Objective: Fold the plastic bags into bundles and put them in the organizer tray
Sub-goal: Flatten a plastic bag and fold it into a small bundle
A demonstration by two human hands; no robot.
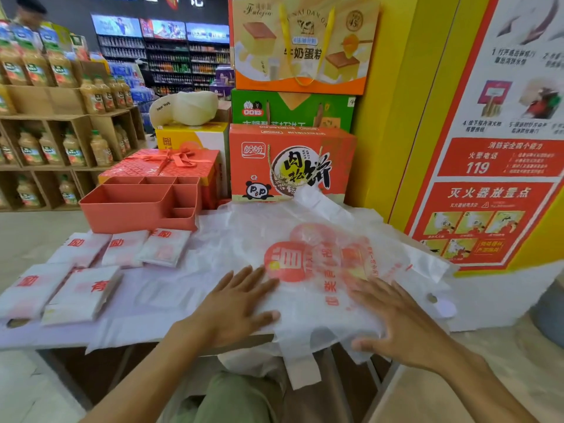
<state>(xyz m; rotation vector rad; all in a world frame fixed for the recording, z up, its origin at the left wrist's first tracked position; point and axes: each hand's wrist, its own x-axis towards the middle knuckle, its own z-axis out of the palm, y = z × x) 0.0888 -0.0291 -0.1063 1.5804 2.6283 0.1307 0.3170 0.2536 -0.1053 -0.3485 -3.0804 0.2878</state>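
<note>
White printed plastic bag [320,264] lies spread under both palms: left hand [235,303] flat, fingers splayed, gripping nothing; right hand [403,325], blurred, seems likewise flat, presumably smoothing it for folding. Folded bundles [82,288] sit left of the left hand, organizer tray [140,206] beyond them.

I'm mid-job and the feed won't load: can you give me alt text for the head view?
The left hand and right hand lie flat, fingers spread, on an unfolded red-printed plastic bag on the table. Five folded bundles lie to its left, in front of the organizer tray, whose visible compartments look empty.
</note>
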